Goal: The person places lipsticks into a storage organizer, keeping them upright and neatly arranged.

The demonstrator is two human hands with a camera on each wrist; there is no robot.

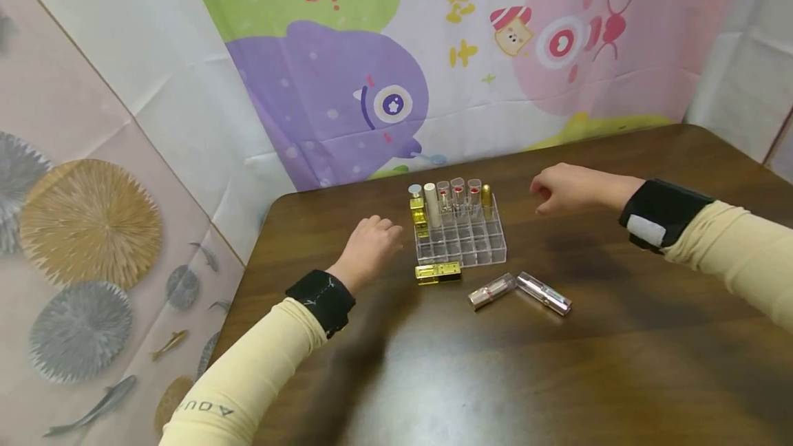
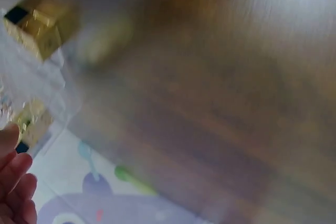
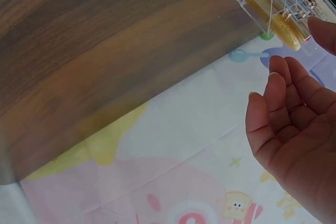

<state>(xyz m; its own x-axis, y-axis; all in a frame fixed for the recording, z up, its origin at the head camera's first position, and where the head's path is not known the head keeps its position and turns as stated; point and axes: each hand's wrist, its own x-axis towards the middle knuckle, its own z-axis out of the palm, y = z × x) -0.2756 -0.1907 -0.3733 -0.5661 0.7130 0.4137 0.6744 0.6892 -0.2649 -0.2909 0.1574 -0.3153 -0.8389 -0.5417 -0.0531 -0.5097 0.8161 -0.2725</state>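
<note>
A clear lipstick organizer (image 1: 461, 236) stands on the wooden table, its back row filled with several lipsticks, among them a white tube (image 1: 431, 205) and a gold bullet-shaped one (image 1: 486, 199). My left hand (image 1: 370, 246) hovers just left of it, holding nothing, fingers loosely bent. To the right of the organizer, my right hand (image 1: 566, 188) is raised with relaxed, bent fingers; the right wrist view shows its empty palm (image 3: 302, 124). In front of the organizer lie a gold lipstick (image 1: 438, 272), a pinkish lipstick (image 1: 492, 291) and a silver lipstick (image 1: 545, 293).
The brown table (image 1: 403, 377) reaches back to a cartoon-printed cloth (image 1: 372, 81) hanging behind it. A patterned curtain (image 1: 93, 226) hangs along the left side. Most compartments toward the organizer's front hold nothing.
</note>
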